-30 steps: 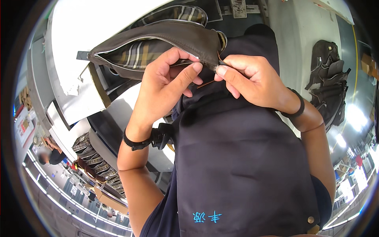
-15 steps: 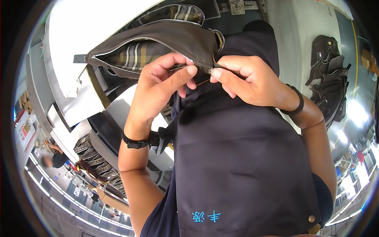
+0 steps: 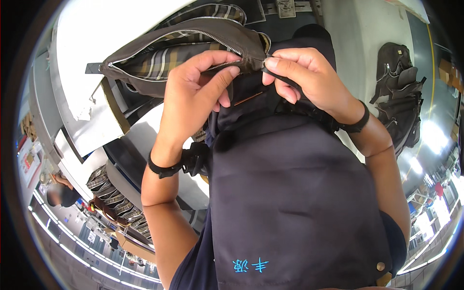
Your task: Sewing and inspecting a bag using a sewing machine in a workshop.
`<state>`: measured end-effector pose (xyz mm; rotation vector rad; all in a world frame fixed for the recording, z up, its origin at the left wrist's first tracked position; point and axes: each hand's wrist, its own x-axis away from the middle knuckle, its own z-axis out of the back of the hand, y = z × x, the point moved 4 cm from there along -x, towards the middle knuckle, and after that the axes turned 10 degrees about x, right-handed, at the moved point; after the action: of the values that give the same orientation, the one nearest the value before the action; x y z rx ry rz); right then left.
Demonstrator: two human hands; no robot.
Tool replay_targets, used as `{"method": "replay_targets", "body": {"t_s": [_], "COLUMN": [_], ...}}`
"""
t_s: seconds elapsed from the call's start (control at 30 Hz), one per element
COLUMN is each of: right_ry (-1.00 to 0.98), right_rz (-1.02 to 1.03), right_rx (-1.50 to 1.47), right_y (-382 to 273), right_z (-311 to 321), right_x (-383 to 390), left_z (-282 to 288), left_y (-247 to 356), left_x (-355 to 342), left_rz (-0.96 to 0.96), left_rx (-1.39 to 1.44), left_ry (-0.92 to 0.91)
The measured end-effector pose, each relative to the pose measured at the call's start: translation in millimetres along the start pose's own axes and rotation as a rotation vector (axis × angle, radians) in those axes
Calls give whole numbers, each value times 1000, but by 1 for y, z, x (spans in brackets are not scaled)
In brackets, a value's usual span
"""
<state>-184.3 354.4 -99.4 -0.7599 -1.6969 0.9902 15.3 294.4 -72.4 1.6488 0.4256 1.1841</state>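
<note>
Around the frame's sides curves a lit workroom (image 3: pixel 96 253), with a white table (image 3: pixel 96 34) upper left. A smooth dark apron (image 3: pixel 295 208) fills lower centre. Upper left of centre gapes a plaid-lined brown bag (image 3: pixel 222 31); the left hand (image 3: pixel 195 89) pinches its zip edge (image 3: pixel 218 65), the right hand (image 3: pixel 309 75), narrowly apart, a black strap (image 3: pixel 284 79).

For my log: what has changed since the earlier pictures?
The left hand and right hand moved up the picture with the right end of the brown, plaid-lined bag; its zippered opening gapes wider. The right hand still pinches a flat black strip; the dark fabric apron stayed.
</note>
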Motion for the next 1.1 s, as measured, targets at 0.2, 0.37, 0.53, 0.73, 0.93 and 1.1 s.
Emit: {"method": "replay_targets", "body": {"t_s": [0.2, 0.37, 0.53, 0.73, 0.93, 1.1], "right_ry": [-5, 1, 29, 50, 105, 115], "right_rz": [-50, -33, 23, 114, 125, 210], "right_rx": [-136, -124, 33, 200, 267, 403], "right_y": [2, 1, -1, -7, -3, -2], "right_z": [7, 8, 4, -7, -12, -14], "right_x": [-5, -8, -3, 5, 7, 7], "left_z": [5, 7, 6, 3, 6, 7], "left_y": [10, 13, 10, 2, -7, -12], "left_x": [-15, -21, -21, -17, -18, -17], "left_rz": [-13, -29, 27, 65, 57, -16], "left_rx": [14, 21, 29, 98, 203, 227], "left_ry": [-71, -111, -152, -156, -164, -104]}}
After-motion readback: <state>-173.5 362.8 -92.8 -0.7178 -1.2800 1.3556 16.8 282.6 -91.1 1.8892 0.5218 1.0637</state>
